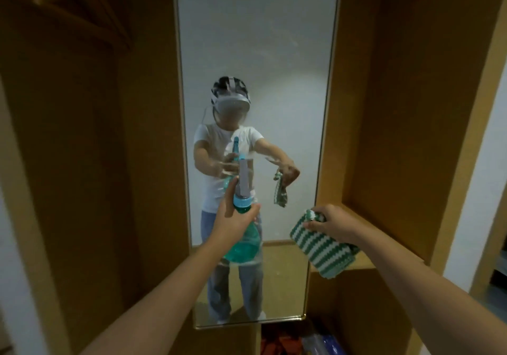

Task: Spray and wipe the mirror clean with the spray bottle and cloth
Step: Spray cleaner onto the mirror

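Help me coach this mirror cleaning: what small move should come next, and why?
Probably squeeze the trigger. The left hand already holds the spray bottle raised with its nozzle toward the mirror, while the right hand holds the striped cloth off to the side, away from the glass, ready to wipe afterwards.

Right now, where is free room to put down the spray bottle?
The wooden ledge right of the mirror looks bare behind the striped cloth. Below the mirror, the compartment holds clutter. Both hands are occupied: left hand holds the spray bottle, right hand the cloth.
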Action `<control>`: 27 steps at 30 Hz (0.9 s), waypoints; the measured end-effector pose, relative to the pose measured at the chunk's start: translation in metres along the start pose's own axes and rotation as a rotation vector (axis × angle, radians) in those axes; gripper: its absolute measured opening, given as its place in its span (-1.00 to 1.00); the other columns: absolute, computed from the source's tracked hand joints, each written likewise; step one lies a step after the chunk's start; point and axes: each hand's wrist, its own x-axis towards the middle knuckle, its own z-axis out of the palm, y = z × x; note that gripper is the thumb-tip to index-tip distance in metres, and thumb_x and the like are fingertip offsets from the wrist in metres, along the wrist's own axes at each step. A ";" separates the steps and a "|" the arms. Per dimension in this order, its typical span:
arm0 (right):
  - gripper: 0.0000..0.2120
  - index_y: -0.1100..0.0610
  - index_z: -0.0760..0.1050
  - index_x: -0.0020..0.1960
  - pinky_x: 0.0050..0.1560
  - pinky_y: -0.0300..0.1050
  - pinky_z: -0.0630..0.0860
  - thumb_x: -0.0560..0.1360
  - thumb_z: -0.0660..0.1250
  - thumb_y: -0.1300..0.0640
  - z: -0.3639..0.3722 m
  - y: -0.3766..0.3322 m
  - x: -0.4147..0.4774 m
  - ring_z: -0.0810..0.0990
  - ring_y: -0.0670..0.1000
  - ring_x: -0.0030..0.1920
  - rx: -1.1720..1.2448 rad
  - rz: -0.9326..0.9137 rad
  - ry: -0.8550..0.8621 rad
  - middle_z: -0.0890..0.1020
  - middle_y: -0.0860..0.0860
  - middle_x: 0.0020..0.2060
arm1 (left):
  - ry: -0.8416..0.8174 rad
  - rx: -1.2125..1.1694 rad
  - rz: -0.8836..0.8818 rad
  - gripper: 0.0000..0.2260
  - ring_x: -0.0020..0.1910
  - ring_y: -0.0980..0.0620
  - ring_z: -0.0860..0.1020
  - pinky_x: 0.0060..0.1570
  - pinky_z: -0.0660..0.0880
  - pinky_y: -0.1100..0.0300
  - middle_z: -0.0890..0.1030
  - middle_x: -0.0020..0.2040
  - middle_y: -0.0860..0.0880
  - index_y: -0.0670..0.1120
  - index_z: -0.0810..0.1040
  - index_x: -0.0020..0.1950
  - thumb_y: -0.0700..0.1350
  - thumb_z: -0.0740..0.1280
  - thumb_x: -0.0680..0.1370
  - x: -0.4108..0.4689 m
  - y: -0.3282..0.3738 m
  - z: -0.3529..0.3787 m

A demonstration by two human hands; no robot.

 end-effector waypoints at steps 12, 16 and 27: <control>-0.83 0.00 0.41 -0.11 -0.32 -0.26 0.36 0.54 0.26 -0.08 -0.037 -0.046 0.021 0.49 -0.15 -0.30 -0.067 -0.191 0.034 0.51 -0.11 -0.28 | 0.104 0.070 0.056 -0.46 0.16 -0.13 0.50 0.22 0.45 -0.09 0.44 0.23 -0.13 0.02 0.21 0.42 -0.17 0.34 0.49 0.060 0.082 -0.051; -0.84 -0.03 0.41 -0.16 -0.34 -0.26 0.33 0.54 0.26 -0.07 -0.049 -0.049 0.024 0.46 -0.15 -0.32 -0.102 -0.225 0.042 0.49 -0.11 -0.30 | 0.154 0.057 0.104 -0.56 -0.06 -0.05 0.55 -0.01 0.56 0.14 0.52 0.09 -0.13 -0.09 0.33 0.32 -0.26 0.34 0.47 0.076 0.110 -0.059; -0.82 -0.12 0.35 -0.21 -0.32 -0.28 0.37 0.54 0.25 -0.08 -0.067 -0.051 0.027 0.49 -0.16 -0.29 -0.119 -0.268 0.038 0.50 -0.13 -0.27 | 0.210 0.106 0.066 -0.75 -0.13 -0.10 0.51 -0.04 0.50 0.04 0.51 -0.03 -0.21 -0.14 0.36 0.09 -0.22 0.34 0.47 0.094 0.146 -0.050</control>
